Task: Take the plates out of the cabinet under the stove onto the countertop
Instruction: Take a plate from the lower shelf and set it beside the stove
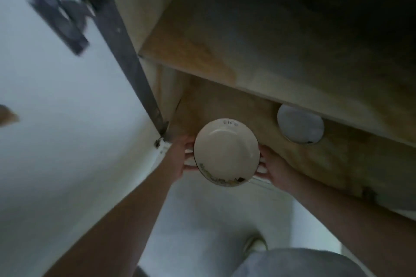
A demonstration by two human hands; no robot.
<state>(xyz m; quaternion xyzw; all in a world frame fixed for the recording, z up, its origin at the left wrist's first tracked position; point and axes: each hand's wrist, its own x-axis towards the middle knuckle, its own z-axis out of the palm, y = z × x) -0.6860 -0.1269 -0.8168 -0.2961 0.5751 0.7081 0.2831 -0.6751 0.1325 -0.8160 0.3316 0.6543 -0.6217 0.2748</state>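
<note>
while both hands hold it from opposite sides, a cream plate [227,152] with a patterned rim sits at the front edge of the lower cabinet shelf [337,155], seen from above. the left hand [180,155] is on the plate's left rim and the right hand [270,164] on its right rim, fingers curled under the edges, so the grip is closed around the plate on both sides. a second, paler plate [300,124] lies further back and to the right on the same shelf, partly under the upper shelf [270,51], well apart from either hand; the right hand is nearer to it. the open cabinet door [56,119] stands close on the left. open room lies toward the person and upward; the desk is not in view.
</note>
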